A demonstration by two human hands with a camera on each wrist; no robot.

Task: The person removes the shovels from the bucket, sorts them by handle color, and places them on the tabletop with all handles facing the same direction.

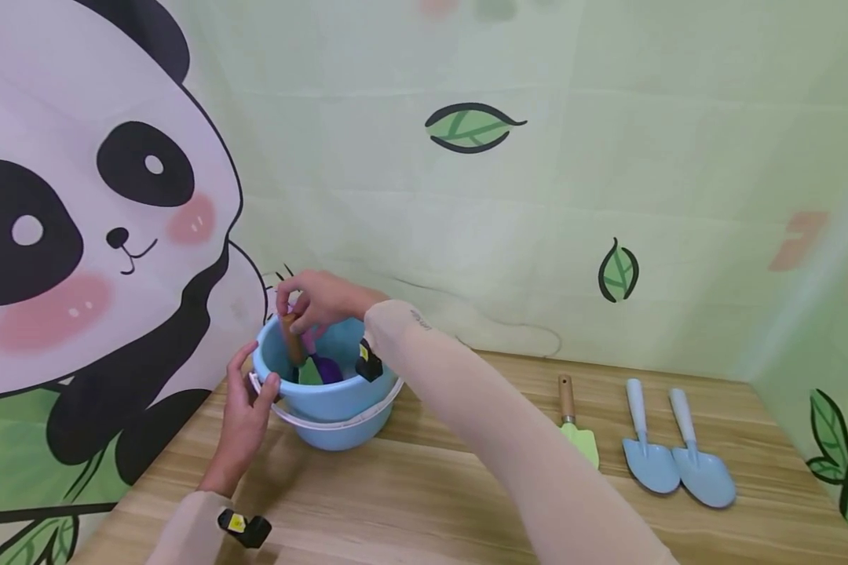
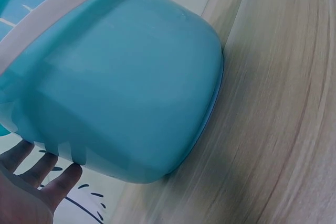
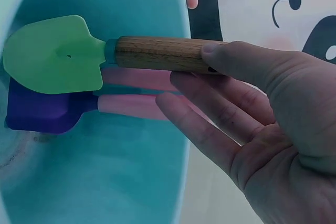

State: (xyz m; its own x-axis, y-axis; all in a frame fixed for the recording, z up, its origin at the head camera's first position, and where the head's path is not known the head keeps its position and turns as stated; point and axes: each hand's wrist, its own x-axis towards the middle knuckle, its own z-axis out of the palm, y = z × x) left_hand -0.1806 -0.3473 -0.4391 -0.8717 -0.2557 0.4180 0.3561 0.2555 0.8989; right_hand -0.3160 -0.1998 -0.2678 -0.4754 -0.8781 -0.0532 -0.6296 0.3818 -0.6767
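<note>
A light blue bucket (image 1: 339, 404) with a white handle (image 1: 353, 422) stands at the table's left. My right hand (image 1: 325, 302) reaches over it and pinches the wooden handle (image 3: 163, 54) of a green toy shovel (image 3: 55, 53) between thumb and fingers. The shovel's blade is inside the bucket. Beneath it in there lie a purple shovel (image 3: 47, 109) and pink handles (image 3: 128, 106), with my lower fingertips close to them. My left hand (image 1: 247, 412) rests against the bucket's outer left side, thumb near the rim, fingers fairly straight in the left wrist view.
On the wooden table (image 1: 424, 502) to the right lie a green shovel (image 1: 579, 443) with a wooden handle, partly behind my right sleeve, and two light blue shovels (image 1: 650, 467) side by side. A printed cloth backdrop (image 1: 537, 180) rises behind the table.
</note>
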